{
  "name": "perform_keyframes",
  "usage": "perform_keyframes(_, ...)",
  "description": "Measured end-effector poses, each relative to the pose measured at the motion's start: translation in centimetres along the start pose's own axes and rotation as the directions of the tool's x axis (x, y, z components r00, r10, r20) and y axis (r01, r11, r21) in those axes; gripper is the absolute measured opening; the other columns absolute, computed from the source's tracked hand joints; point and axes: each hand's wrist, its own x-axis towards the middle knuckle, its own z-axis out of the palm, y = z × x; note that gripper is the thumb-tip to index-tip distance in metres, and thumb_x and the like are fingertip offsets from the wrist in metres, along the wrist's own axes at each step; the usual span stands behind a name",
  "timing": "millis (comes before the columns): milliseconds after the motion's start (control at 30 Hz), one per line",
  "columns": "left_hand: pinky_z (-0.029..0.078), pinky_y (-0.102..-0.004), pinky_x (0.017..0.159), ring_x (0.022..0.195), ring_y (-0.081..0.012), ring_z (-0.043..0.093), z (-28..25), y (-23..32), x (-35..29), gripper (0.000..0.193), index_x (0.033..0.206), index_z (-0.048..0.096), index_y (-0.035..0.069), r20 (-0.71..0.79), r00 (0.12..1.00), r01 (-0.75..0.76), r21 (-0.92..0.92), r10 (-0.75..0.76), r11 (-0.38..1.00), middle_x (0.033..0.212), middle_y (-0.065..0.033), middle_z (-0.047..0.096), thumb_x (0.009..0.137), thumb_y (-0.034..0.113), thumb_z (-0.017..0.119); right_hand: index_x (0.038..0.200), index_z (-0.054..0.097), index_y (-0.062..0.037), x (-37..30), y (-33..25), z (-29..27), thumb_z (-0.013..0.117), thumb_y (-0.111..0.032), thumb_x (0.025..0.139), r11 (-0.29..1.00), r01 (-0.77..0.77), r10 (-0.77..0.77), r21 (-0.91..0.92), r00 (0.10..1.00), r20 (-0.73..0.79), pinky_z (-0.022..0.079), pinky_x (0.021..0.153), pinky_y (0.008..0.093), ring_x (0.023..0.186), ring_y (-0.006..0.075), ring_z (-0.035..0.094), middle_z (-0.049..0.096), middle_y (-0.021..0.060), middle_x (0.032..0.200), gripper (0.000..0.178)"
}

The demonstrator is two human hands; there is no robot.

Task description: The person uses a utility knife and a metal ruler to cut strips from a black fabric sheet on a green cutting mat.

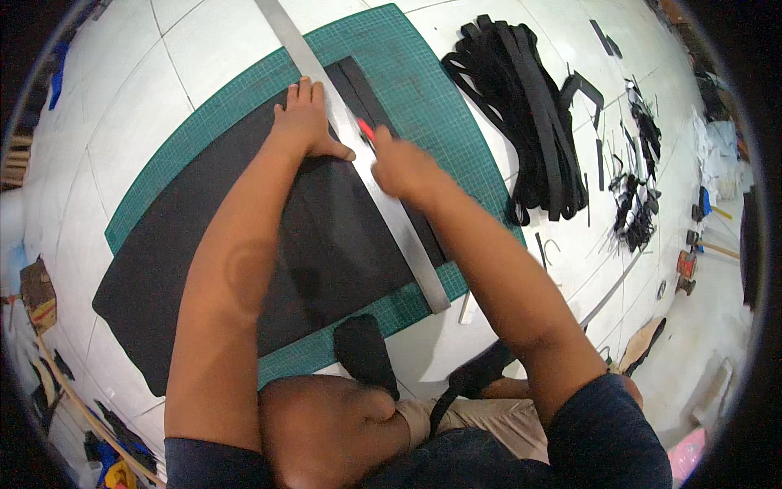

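- Looking down from the head view: left hand (306, 124) splayed wide, thumb on the metal ruler (411, 244) lying across black fabric (336, 232).
- Right hand (403, 169) is blurry but closed around a red tool (365, 127), probably a cutter.
- I'd press hard, tuck that thumb back, pull steadily along the edge.
- Underneath: green mat (444, 122) on white floor tiles (151, 98); black straps (525, 98) and scraps (638, 212) off right.

Seemingly no legible text
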Motion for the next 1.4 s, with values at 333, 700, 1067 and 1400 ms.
perform_keyframes(333, 0.028, -0.0626, 0.116, 0.152, -0.0402, 0.016, 1.6, -0.9, 0.9, 0.147, 0.156, 0.019, 0.001, -0.090, 0.995, -0.044, 0.002, 0.044, 0.999, 0.163, -0.0234, 0.016, 0.045, 0.065, 0.091, 0.114, 0.042, -0.0041, -28.3, 10.8, 5.8, 0.045, -0.016, 0.097, 0.963, -0.231, 0.260, -0.135, 0.928, 0.266, 0.054, 0.070, 0.0567, 0.080, 0.0462, 0.068, 0.068, 0.0253, 0.088, 0.021)
perform_keyframes(700, 0.025, -0.0623, 0.117, 0.152, -0.0418, 0.011, 1.5, -0.8, 0.6, 0.153, 0.159, 0.013, 0.004, -0.049, 0.998, -0.028, -0.032, 0.027, 0.999, 0.164, -0.0243, 0.012, 0.044, 0.069, 0.090, 0.105, 0.045, -0.0016, -22.8, 8.3, 10.0, 0.082, -0.026, 0.080, 0.963, -0.086, 0.142, 0.255, 0.968, -0.209, 0.048, 0.076, 0.0471, 0.097, 0.0431, 0.057, 0.053, 0.0221, 0.102, 0.050)
perform_keyframes(1067, 0.029, -0.0546, 0.119, 0.150, -0.0447, 0.017, 0.9, -3.1, 0.0, 0.141, 0.151, 0.031, -0.004, -0.094, 0.993, -0.098, -0.270, 0.075, 0.958, 0.160, -0.0286, 0.018, 0.043, 0.064, 0.093, 0.108, 0.048, 0.0013, -23.3, 8.3, 14.3, 0.078, -0.009, 0.074, 0.955, 0.035, 0.054, 0.293, 0.956, -0.290, 0.044, 0.082, 0.0504, 0.096, 0.0445, 0.052, 0.051, 0.0241, 0.102, 0.047)
perform_keyframes(1400, 0.028, -0.0499, 0.120, 0.148, -0.0485, 0.019, 1.9, -3.6, -0.8, 0.130, 0.146, 0.037, -0.007, -0.169, 0.979, -0.151, -0.243, 0.112, 0.958, 0.158, -0.0338, 0.020, 0.047, 0.055, 0.095, 0.107, 0.048, 0.0001, -24.0, 9.3, 12.7, 0.078, -0.018, 0.082, 0.958, -0.069, 0.172, 0.278, 0.913, -0.369, 0.045, 0.079, 0.0488, 0.094, 0.0427, 0.054, 0.051, 0.0213, 0.101, 0.043)
